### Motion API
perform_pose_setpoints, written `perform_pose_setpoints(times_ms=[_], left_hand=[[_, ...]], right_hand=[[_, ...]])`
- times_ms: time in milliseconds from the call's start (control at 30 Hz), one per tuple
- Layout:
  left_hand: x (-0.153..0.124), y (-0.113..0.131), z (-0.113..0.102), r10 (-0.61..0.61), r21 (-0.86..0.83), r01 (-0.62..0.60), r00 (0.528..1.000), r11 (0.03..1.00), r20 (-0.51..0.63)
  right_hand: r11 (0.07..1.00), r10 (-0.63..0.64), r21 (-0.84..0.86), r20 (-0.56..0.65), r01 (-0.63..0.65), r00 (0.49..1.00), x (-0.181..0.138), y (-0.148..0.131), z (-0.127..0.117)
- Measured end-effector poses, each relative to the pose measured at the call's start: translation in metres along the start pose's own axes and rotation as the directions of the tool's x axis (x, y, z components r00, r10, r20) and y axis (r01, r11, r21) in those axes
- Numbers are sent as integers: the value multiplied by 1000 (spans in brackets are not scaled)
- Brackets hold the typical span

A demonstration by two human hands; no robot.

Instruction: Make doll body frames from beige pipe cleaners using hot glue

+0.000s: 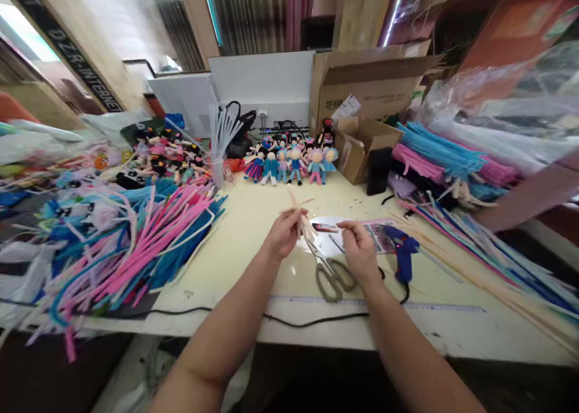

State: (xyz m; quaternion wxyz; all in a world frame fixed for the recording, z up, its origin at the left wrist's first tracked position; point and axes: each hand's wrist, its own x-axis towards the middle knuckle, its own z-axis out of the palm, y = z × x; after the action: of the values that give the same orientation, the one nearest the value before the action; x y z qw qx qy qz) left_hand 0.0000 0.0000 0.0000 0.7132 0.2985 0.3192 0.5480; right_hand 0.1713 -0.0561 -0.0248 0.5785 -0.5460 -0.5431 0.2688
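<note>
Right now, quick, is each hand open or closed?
Left hand: closed, holding tan fuzzy sticks.
Right hand: fingers curled shut; whether it holds anything cannot be told.

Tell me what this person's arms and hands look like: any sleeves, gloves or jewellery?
No sleeve shows on the left arm or the right arm up to the picture's lower edge. The left hand and right hand are ungloved. No watch or bracelet shows at either wrist; rings are too small to tell.

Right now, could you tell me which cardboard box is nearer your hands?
The small box beside the dolls; the large box stands behind it.
</note>
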Motion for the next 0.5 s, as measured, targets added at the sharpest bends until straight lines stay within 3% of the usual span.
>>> perform_pose_setpoints(times_ms=[133,333,500], left_hand=[[-2,-1,2,-3,22,3,1000,1000,6],[-6,-11,8,53,142,-57,998,988,30],[-8,-20,9,62,218,-77,995,973,73]], right_hand=[[997,50,50,18,-51,999,0,-3,3],[988,-151,-20,93,154,984,-9,-17,14],[986,-154,-44,100,159,983,-11,-19,19]])
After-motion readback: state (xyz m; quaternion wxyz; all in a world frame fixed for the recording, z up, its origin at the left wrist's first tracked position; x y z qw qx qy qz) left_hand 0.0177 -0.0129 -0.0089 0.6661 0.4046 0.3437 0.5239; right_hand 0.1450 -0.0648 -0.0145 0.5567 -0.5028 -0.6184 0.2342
